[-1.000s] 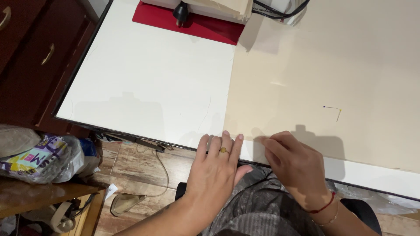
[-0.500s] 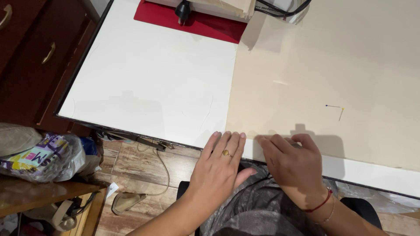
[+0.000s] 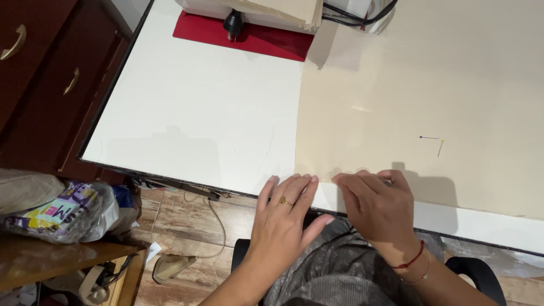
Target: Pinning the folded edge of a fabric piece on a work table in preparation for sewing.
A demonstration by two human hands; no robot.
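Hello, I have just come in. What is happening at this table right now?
A seated person works at a white table with a large sheet of cream fabric spread over its right part. The left hand lies flat at the table's near edge, beside the fabric's corner. The right hand presses on the fabric's near edge, fingers bent. Two pins lie on the fabric further right. A red mat sits at the far side.

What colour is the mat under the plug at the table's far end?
Red, a flat rectangular mat; the head view shows it clearly.
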